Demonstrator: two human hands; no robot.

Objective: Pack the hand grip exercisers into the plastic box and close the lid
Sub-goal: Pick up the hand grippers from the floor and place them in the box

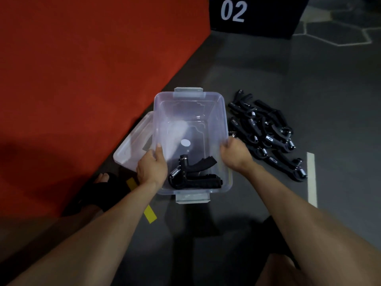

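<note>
The plastic box (190, 112), apparently gripped at both side rims by the left hand (151, 167) and right hand (235, 152), should be steadied beside the exerciser pile (266, 131).

Bare forearms, no sleeves; black sandal (97, 190) on foot.

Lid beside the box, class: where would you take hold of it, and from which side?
Probably by its long free edge, coming from the left. The lid lies half tucked under the box, so only that side is open. The left hand is nearest.
</note>
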